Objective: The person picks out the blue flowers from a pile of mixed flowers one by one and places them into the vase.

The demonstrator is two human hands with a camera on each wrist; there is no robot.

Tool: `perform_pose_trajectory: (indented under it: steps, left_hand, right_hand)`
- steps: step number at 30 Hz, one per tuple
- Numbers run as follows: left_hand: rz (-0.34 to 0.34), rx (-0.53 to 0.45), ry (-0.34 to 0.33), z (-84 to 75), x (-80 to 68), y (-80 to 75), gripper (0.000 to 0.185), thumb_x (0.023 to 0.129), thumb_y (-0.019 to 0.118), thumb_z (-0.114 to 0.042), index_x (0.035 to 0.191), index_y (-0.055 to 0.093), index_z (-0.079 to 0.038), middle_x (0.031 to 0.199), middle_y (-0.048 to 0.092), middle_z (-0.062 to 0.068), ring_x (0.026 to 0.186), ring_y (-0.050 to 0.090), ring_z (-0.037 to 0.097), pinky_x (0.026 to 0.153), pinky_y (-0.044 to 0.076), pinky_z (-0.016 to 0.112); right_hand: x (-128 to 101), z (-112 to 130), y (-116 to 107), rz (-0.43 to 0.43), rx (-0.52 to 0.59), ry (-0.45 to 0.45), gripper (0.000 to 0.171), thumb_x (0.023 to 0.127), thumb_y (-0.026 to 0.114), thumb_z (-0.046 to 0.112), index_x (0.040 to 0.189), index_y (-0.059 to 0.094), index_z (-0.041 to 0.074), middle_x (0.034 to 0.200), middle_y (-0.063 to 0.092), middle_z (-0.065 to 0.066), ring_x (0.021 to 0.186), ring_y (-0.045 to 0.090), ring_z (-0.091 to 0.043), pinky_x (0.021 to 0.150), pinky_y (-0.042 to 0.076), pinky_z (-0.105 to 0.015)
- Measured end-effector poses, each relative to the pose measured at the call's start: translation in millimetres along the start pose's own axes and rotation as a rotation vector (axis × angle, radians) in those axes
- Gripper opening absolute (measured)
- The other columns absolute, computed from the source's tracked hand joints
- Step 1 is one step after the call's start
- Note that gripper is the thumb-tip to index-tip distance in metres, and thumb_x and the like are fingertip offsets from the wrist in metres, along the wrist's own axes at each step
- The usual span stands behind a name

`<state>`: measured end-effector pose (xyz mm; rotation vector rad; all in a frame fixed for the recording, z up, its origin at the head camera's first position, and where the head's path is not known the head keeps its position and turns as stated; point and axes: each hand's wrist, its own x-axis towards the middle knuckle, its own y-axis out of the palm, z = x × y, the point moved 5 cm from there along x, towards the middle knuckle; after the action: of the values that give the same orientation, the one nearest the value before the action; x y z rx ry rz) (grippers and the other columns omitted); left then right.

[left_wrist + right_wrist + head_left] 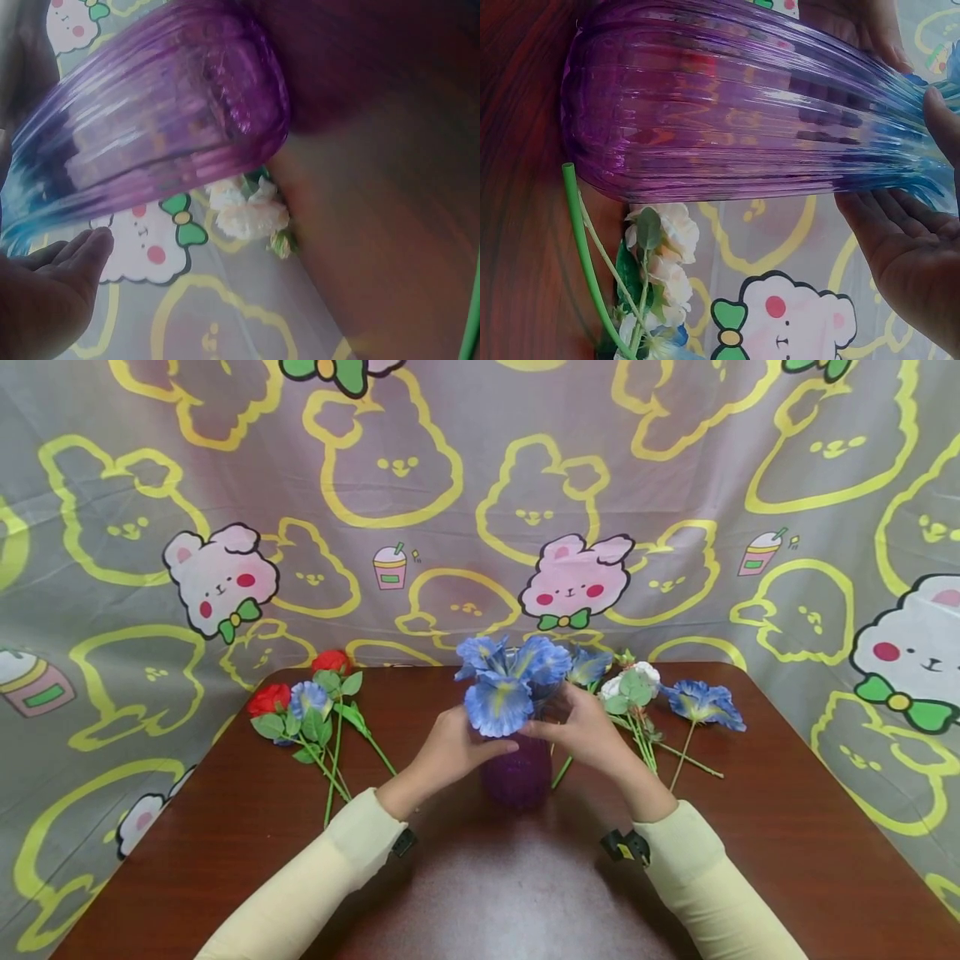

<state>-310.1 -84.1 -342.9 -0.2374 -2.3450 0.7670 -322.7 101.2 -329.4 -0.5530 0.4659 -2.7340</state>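
A ribbed see-through vase [172, 112], purple below and blue toward its top, stands upright on the table. Blue iris flowers [498, 706] spread over its mouth in the head view. My left hand [453, 747] is round the vase's upper left side, its thumb lying across the front. On the opposite side my right hand [592, 735] holds the vase near its neck. The right wrist view shows that right hand [911, 255] with fingers and thumb on either side of the blue neck. The blooms and the vase itself hide parts of both hands.
Red roses [268, 699] and a blue flower lie on green stems at the left of the brown table [202, 852]. White roses [633, 685] and another blue iris [705, 703] lie at the right. A patterned curtain [450, 460] hangs behind.
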Motion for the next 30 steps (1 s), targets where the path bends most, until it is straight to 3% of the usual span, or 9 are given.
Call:
perform_pose_trajectory:
  steps: [9,17,23,30]
  left_hand:
    - [-0.067,-0.013,-0.041,5.2,1.2,-39.6,0.064,0.078,0.083,-0.012,0.133,0.053,0.003,0.124,0.063,0.015,0.111,0.062,0.027,0.091,0.051,0.039]
    - [-0.127,0.056,-0.178,21.7,-9.4,-77.9,0.063,0.082,0.08,-0.025,0.134,0.054,0.0,0.125,0.062,0.016,0.113,0.061,0.031,0.093,0.049,0.045]
    - [-0.157,0.097,-0.269,39.7,-21.1,-99.6,0.057,0.084,0.078,-0.026,0.129,0.058,0.001,0.122,0.064,0.019,0.109,0.063,0.034,0.091,0.051,0.046]
    - [-0.155,0.144,-0.385,59.9,-28.8,-128.2,0.055,0.088,0.073,-0.031,0.126,0.058,0.006,0.119,0.063,0.024,0.109,0.062,0.038,0.091,0.05,0.047]
  right_hand:
    - [-0.2,-1.7,0.3,0.002,0.009,0.025,0.06,0.08,0.082,0.014,0.13,0.053,-0.001,0.122,0.063,-0.016,0.11,0.062,-0.028,0.089,0.052,-0.04]
    - [-1.4,-2.7,-0.5,-0.005,-0.01,0.019,0.06,0.081,0.081,0.016,0.13,0.053,-0.001,0.121,0.063,-0.017,0.11,0.062,-0.028,0.09,0.052,-0.041]
    - [-1.1,-3.8,0.7,-0.005,0.016,0.015,0.059,0.079,0.082,0.013,0.129,0.054,-0.001,0.121,0.063,-0.017,0.11,0.062,-0.028,0.09,0.052,-0.04]
    - [-1.3,-2.8,0.1,0.001,-0.003,0.026,0.059,0.08,0.082,0.017,0.13,0.054,0.0,0.121,0.064,-0.016,0.11,0.062,-0.028,0.091,0.051,-0.04]
